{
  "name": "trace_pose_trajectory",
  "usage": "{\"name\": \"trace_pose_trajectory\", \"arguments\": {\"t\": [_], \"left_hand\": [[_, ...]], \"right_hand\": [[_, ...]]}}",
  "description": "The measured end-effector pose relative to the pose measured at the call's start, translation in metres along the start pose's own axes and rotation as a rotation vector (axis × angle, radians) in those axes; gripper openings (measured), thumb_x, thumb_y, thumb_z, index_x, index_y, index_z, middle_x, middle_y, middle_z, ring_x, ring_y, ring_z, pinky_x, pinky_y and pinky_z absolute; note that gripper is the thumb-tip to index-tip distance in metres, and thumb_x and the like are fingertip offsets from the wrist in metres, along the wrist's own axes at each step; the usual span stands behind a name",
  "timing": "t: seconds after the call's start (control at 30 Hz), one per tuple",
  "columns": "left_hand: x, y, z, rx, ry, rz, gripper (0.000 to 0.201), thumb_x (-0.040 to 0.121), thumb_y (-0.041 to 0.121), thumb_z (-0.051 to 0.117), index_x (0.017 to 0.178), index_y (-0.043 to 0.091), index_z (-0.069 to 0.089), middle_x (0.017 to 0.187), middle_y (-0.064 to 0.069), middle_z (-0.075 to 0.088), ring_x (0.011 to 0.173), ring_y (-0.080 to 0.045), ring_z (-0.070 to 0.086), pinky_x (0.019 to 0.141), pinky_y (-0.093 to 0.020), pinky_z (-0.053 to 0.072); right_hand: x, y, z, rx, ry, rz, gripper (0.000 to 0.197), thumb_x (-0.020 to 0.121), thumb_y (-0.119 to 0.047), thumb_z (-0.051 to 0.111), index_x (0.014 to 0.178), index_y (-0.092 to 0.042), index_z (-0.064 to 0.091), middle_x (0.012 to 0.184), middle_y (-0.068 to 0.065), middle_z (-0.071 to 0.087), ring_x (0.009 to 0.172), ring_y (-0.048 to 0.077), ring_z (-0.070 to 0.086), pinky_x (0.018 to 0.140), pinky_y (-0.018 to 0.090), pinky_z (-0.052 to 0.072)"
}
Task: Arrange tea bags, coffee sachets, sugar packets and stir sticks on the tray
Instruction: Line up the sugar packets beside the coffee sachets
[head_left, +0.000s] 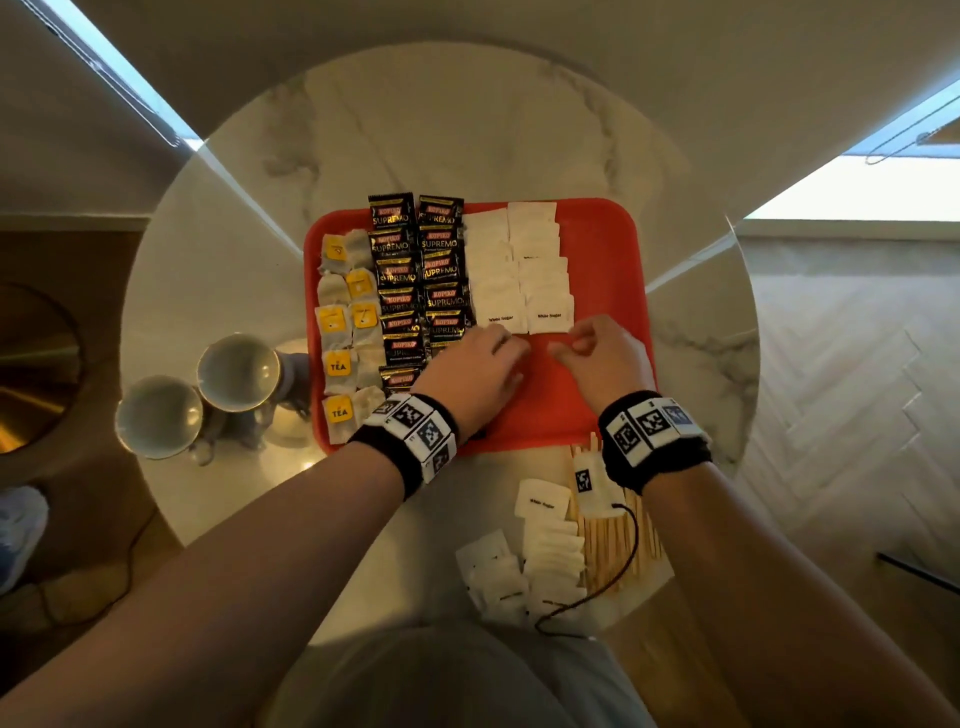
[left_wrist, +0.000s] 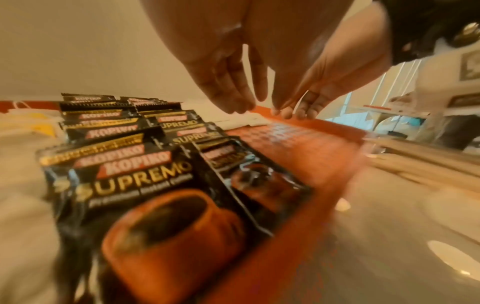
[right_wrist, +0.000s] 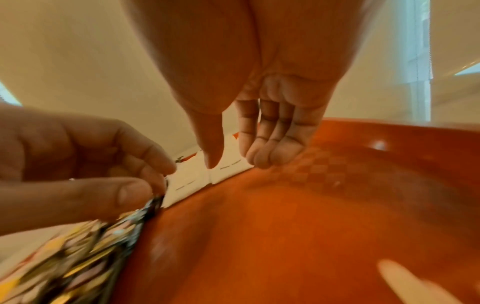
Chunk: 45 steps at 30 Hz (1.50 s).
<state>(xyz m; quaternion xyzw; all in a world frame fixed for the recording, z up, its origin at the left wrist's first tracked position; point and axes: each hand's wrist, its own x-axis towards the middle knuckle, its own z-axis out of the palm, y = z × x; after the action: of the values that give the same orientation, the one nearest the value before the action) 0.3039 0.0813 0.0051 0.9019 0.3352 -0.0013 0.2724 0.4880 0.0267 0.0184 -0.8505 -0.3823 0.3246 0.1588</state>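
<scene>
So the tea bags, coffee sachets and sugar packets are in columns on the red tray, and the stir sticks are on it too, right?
Not quite. The stir sticks are not on the red tray; the head view shows them lying on the table, off its near edge beside loose sugar packets. The tea bags, coffee sachets and sugar packets are in columns on the tray.

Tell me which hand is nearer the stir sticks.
Right. The right hand is over the tray's near right part, just beyond the stir sticks; the left hand is further left.
</scene>
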Motion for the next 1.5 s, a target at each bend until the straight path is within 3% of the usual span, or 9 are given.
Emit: {"name": "trace_pose_trajectory", "arguments": {"t": [0.1, 0.2, 0.4, 0.57, 0.8, 0.97, 1.1, 1.33, 1.5], "left_hand": [[-0.043, 0.018, 0.012, -0.013, -0.192, 0.068, 0.028, 0.102, 0.036, 0.047, 0.119, 0.017, 0.057, 0.110, -0.004, 0.061, 0.100, -0.025, 0.060, 0.079, -0.040, 0.055], [-0.084, 0.033, 0.026, 0.086, -0.431, 0.085, 0.035, 0.102, 0.043, 0.044, 0.121, 0.016, 0.056, 0.115, -0.005, 0.061, 0.103, -0.027, 0.062, 0.079, -0.039, 0.055], [-0.130, 0.053, 0.050, 0.087, -0.604, -0.019, 0.058, 0.093, 0.056, 0.057, 0.133, 0.015, 0.049, 0.128, -0.007, 0.055, 0.116, -0.029, 0.055, 0.085, -0.039, 0.049], [-0.139, 0.055, 0.061, -0.081, -0.582, -0.170, 0.028, 0.095, 0.034, 0.062, 0.117, 0.017, 0.059, 0.118, -0.006, 0.064, 0.109, -0.027, 0.060, 0.089, -0.036, 0.049], [-0.147, 0.039, 0.051, -0.214, -0.503, -0.247, 0.024, 0.092, 0.031, 0.064, 0.111, 0.016, 0.064, 0.111, -0.004, 0.063, 0.102, -0.023, 0.061, 0.085, -0.031, 0.047], [-0.153, 0.025, 0.036, -0.363, -0.321, -0.379, 0.025, 0.092, 0.037, 0.063, 0.108, 0.019, 0.056, 0.095, 0.002, 0.063, 0.084, -0.019, 0.058, 0.074, -0.030, 0.046], [-0.151, 0.013, 0.020, -0.490, -0.145, -0.471, 0.014, 0.093, 0.026, 0.062, 0.105, 0.020, 0.058, 0.096, 0.002, 0.066, 0.087, -0.020, 0.062, 0.075, -0.031, 0.050], [-0.128, 0.018, -0.002, -0.996, 0.027, -0.569, 0.014, 0.098, 0.013, 0.056, 0.109, 0.019, 0.063, 0.101, -0.004, 0.067, 0.085, -0.019, 0.070, 0.071, -0.043, 0.064], [-0.109, 0.039, -0.013, -1.469, 0.022, -0.721, 0.016, 0.103, 0.022, 0.051, 0.114, 0.012, 0.056, 0.108, -0.014, 0.068, 0.095, -0.028, 0.071, 0.077, -0.047, 0.063]], "right_hand": [[-0.046, 0.008, 0.002, -0.028, -0.208, -0.045, 0.018, 0.087, -0.037, 0.076, 0.097, -0.028, 0.065, 0.089, -0.011, 0.067, 0.083, 0.006, 0.062, 0.075, 0.023, 0.048], [-0.091, 0.023, 0.010, -0.145, -0.384, -0.110, 0.014, 0.085, -0.035, 0.077, 0.093, -0.029, 0.066, 0.087, -0.010, 0.068, 0.082, 0.009, 0.065, 0.077, 0.028, 0.053], [-0.146, 0.059, 0.028, -0.572, -0.519, -0.299, 0.042, 0.089, -0.039, 0.071, 0.127, -0.026, 0.057, 0.123, -0.004, 0.055, 0.118, 0.019, 0.051, 0.099, 0.035, 0.044], [-0.156, 0.067, 0.037, -0.633, -0.496, -0.364, 0.029, 0.098, -0.023, 0.060, 0.126, -0.021, 0.055, 0.128, 0.001, 0.059, 0.123, 0.023, 0.048, 0.102, 0.035, 0.041], [-0.151, 0.058, 0.036, -0.555, -0.498, -0.337, 0.026, 0.101, -0.026, 0.055, 0.126, -0.022, 0.062, 0.125, -0.001, 0.061, 0.123, 0.024, 0.046, 0.105, 0.037, 0.039], [-0.148, 0.037, 0.023, -0.380, -0.412, -0.300, 0.019, 0.103, -0.025, 0.053, 0.119, -0.023, 0.062, 0.114, -0.001, 0.065, 0.110, 0.021, 0.055, 0.092, 0.034, 0.045], [-0.143, 0.019, 0.008, -0.140, -0.343, -0.260, 0.013, 0.102, -0.025, 0.055, 0.112, -0.032, 0.060, 0.097, -0.010, 0.070, 0.086, 0.011, 0.066, 0.082, 0.036, 0.056], [-0.135, -0.019, 0.005, 0.040, -0.407, -0.336, 0.014, 0.100, -0.025, 0.060, 0.110, -0.033, 0.066, 0.098, -0.015, 0.067, 0.092, 0.003, 0.062, 0.084, 0.026, 0.049], [-0.121, -0.032, 0.010, -0.002, -0.341, -0.357, 0.017, 0.099, -0.020, 0.062, 0.113, -0.026, 0.069, 0.107, -0.002, 0.056, 0.102, 0.014, 0.057, 0.091, 0.032, 0.046]]}}
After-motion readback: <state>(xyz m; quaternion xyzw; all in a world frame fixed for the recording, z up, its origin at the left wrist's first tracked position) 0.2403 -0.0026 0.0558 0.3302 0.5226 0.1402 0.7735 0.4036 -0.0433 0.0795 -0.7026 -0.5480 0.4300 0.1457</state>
